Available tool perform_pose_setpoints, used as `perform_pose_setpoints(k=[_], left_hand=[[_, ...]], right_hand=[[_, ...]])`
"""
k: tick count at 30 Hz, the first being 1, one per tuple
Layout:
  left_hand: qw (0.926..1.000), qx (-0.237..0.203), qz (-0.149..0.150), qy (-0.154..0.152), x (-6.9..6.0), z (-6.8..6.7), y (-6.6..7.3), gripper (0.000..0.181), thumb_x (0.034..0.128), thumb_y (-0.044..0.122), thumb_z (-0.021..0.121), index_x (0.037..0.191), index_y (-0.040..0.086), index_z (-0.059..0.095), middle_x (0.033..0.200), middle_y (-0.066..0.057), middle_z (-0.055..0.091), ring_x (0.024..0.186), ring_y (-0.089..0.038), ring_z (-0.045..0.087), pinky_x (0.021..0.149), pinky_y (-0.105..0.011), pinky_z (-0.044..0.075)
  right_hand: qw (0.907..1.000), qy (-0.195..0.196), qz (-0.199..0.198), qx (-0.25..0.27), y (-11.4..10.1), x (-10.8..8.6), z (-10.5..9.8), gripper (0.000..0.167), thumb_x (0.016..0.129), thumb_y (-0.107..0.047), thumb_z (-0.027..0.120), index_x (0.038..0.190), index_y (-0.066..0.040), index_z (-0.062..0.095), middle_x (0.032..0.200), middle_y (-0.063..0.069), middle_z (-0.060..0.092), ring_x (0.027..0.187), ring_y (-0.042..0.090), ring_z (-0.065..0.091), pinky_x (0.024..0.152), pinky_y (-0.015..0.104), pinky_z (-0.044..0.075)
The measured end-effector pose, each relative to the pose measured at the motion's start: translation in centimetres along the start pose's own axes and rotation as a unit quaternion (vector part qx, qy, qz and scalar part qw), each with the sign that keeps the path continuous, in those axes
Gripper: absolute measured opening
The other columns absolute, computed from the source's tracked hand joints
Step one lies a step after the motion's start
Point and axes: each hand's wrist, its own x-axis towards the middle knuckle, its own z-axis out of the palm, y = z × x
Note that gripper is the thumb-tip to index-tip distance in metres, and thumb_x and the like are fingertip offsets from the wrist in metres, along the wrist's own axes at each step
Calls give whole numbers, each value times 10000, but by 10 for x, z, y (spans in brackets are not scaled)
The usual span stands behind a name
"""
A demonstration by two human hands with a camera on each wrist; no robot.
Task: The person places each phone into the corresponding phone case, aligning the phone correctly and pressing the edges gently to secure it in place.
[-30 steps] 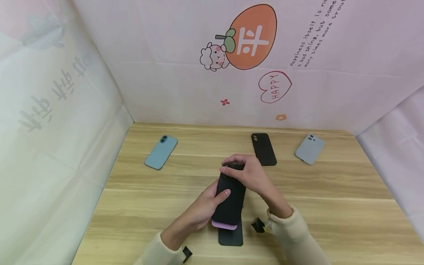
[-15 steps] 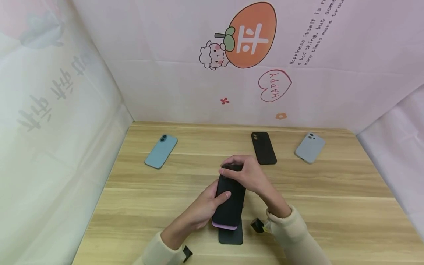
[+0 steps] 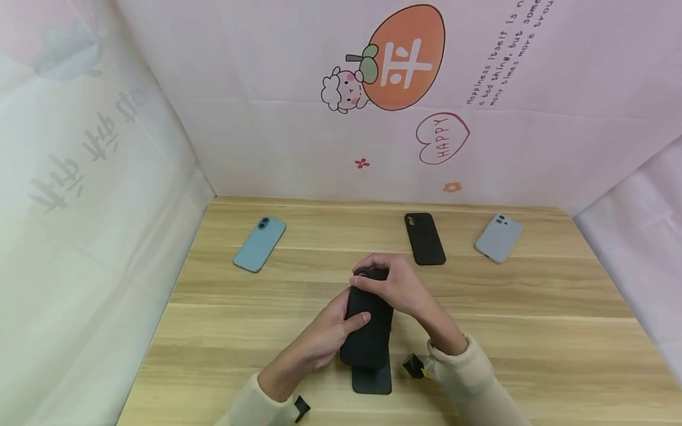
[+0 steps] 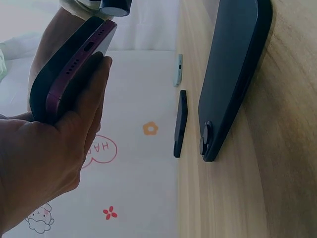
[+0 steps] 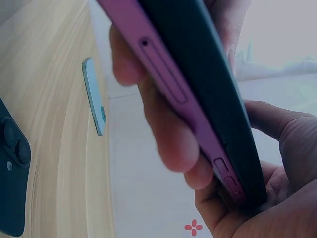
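Note:
A black case (image 3: pixel 365 340) lies over the back of a pink-purple phone (image 5: pixel 171 82), whose side edge shows in the right wrist view. My left hand (image 3: pixel 325 334) grips both around the lower middle, thumb across the case. At the top end, near the camera opening, my right hand (image 3: pixel 396 284) pinches them between thumb and fingers. In the left wrist view the phone's bottom edge (image 4: pixel 74 67) shows beside the case. Beneath the held pair, a dark phone (image 3: pixel 372 381) lies on the table, partly hidden.
On the wooden table (image 3: pixel 298 236) a light blue phone (image 3: pixel 259 245) lies at the back left. A black case or phone (image 3: pixel 425 239) lies at the back, right of centre, and a pale grey-blue one (image 3: pixel 498 238) farther right. A printed cloth (image 3: pixel 266 142) stands behind.
The pink-purple strip at the case's lower end is now out of sight in the head view. Both hands have dipped slightly with the case and phone, still gripping them.

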Motion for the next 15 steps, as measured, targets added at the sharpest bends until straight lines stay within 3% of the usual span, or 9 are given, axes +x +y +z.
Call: perform_pose_setpoints(k=[5,11,15], left_hand=[[10000,-3,8,1,0,-1,0,530,1119,29,456,1623,68,296,1512,-205,528,1320,-355,606,1039,-466,568],[9999,146,14,-52,-1,-2,3,553,1114,33,476,1634,90,297,1523,-194,520,1328,-347,602,1069,-485,548],[9997,218,20,-112,-2,-1,4,560,1114,27,474,1638,97,292,1540,-189,506,1347,-344,584,1095,-499,527]], right_hand=[[10000,-38,16,-4,0,0,-1,114,970,-232,790,1031,-138,813,1003,-15,776,919,161,699,789,299,567],[9995,89,34,312,4,1,-6,285,1100,-249,599,1012,-90,819,1006,32,790,966,176,714,845,299,564],[9988,-43,-11,491,5,2,-8,276,1098,-242,603,997,-115,826,1019,29,796,984,188,725,856,294,567]])
